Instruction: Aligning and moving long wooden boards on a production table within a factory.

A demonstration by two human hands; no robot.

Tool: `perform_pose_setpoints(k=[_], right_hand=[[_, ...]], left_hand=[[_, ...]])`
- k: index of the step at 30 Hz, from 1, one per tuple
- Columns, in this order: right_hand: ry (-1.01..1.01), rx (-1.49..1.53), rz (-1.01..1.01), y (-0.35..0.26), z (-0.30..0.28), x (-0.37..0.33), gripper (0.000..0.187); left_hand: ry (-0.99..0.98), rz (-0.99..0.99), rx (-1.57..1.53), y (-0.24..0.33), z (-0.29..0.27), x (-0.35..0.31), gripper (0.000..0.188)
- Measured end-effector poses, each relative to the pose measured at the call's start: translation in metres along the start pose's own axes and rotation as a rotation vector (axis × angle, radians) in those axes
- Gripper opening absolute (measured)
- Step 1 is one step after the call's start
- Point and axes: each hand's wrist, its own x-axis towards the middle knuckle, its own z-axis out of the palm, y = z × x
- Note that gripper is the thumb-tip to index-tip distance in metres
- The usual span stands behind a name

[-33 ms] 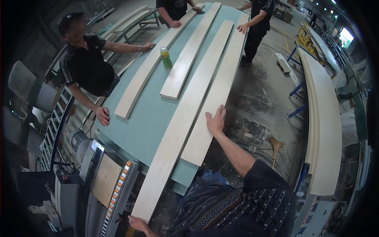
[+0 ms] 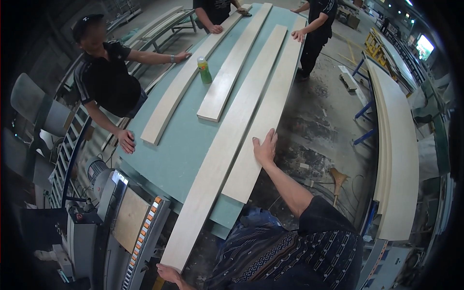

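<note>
A long pale wooden board (image 2: 203,193) runs from the far part of the green table and juts past its near edge. At that jutting end my left hand (image 2: 169,273) is closed around the corner, its fingers partly hidden. Just right of it lies a second pale board (image 2: 244,174), along the table's right side. My right hand (image 2: 265,149) rests on this board's right edge, fingers and thumb apart. Two more boards lie farther left: a middle board (image 2: 222,92) and a left board (image 2: 166,111).
A green bottle (image 2: 204,72) stands between the left and middle boards. Several people are around the green table (image 2: 169,164); the nearest person's hand (image 2: 126,141) is on its left edge. A machine (image 2: 130,227) stands at the near left. Stacked panels (image 2: 396,159) and a broom (image 2: 338,181) are on the right.
</note>
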Motion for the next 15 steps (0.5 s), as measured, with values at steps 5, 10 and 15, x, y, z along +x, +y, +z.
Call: perform_pose_setpoints(k=[5,10,15], right_hand=[[-0.017,-0.004,-0.031,0.000,0.001,0.000,0.097],[-0.012,0.008,-0.011,-0.001,0.001,0.001,0.098],[-0.024,0.009,-0.013,0.000,0.000,0.000,0.097]], left_hand=[[0.087,0.014,-0.003,-0.001,0.002,-0.002,0.069],[0.121,-0.062,-0.010,0.010,-0.004,-0.012,0.065],[0.162,-0.049,0.001,0.014,-0.006,-0.015,0.065]])
